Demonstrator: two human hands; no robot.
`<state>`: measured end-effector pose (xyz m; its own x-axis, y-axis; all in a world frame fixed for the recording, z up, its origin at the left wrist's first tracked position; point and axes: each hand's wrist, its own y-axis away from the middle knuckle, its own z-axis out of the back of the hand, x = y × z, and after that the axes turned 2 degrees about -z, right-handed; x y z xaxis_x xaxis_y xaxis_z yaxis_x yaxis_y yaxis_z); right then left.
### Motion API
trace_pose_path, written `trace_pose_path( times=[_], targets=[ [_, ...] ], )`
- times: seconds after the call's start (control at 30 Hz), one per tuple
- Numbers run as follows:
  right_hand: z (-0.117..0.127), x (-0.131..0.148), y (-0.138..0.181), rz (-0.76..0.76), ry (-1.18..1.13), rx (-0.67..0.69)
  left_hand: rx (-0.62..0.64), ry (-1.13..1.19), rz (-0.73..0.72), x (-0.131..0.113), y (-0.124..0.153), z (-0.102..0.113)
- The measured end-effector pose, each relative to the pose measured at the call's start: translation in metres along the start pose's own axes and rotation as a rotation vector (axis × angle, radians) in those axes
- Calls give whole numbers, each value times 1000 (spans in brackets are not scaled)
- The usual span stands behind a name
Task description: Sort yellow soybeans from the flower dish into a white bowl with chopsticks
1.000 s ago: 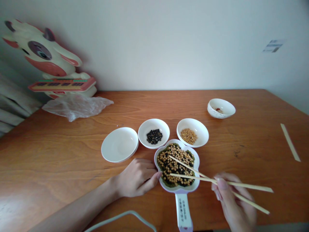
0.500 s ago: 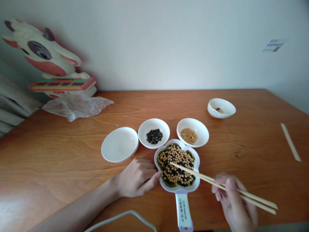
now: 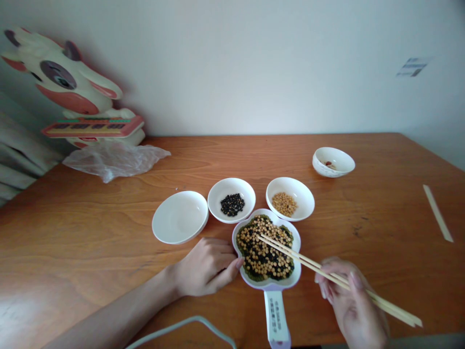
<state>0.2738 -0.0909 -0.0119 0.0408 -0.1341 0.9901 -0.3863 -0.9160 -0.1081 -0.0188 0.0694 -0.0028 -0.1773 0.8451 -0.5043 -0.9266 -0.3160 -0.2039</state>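
My right hand [image 3: 350, 295] is closed around a pair of wooden chopsticks [image 3: 319, 267], their tips just over or touching the beans in a flower-shaped pan [image 3: 279, 286]. Mixed yellow soybeans, black beans and small green beans [image 3: 269, 252] fill that pan. My left hand [image 3: 210, 266] rests at the pan's left rim, thumb against the edge and fingers curled; part of the fingers is hidden behind the rim. Behind the pan stand a white bowl with black beans [image 3: 232, 205] and another with soybeans [image 3: 284, 204]. An empty white bowl [image 3: 180, 218] sits to the left.
A small white bowl [image 3: 333, 167] with brownish bits stands at the back right. A paper strip [image 3: 438, 212] lies at far right. At back left are a cow toy keyboard [image 3: 90, 127] and a clear plastic bag [image 3: 116, 160]. A pale cable [image 3: 196, 319] crosses the front.
The chopstick tips have moved slightly up and to the right over the beans, with the sticks' rear ends lower. My left hand and the pan have stayed still.
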Motion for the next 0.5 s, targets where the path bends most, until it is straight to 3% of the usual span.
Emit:
trace_pose_path(
  times=[0.5],
  targets=[
    [-3,0,-1,26,40,-29,-22,2,-18,-1,-1,1]
  ],
)
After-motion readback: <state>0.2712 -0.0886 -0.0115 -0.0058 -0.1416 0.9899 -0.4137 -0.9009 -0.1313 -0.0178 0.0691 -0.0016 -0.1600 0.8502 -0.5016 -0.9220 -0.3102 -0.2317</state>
